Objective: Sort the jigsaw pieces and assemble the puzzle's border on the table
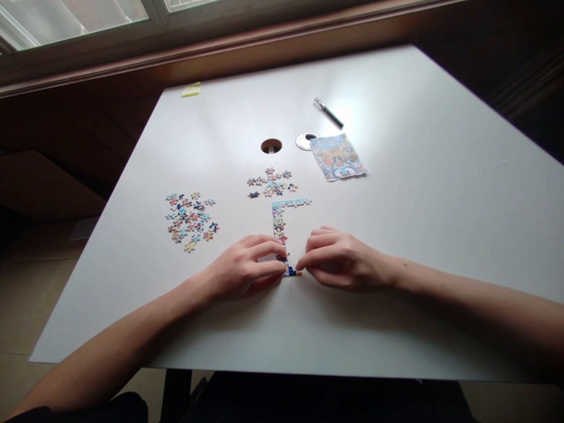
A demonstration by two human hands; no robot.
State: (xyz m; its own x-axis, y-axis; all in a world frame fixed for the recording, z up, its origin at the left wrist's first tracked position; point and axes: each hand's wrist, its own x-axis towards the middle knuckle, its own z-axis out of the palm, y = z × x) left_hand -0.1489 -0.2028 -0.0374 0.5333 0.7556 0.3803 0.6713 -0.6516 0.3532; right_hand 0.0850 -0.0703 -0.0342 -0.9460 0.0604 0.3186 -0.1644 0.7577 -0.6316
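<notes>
A partly joined jigsaw puzzle (278,225) lies on the white table, forming a top strip, a left side and a short bottom corner. My left hand (247,264) rests at its lower left, fingers spread and fingertips touching the joined pieces. From the other side, my right hand (339,257) is closed, its index fingertip and thumb at a puzzle piece (292,270) in the bottom corner. The fingertips partly cover that piece. Loose puzzle pieces (274,183) lie just above the joined strip, and a larger heap of pieces (187,217) is to the left.
A printed picture sheet (339,157) lies beyond my right hand, overlapping a round grommet cover (305,141). Near it are a black marker (328,113) and a cable hole (271,146) in the table (423,194). A yellow sticky note (191,90) sits at the far left edge.
</notes>
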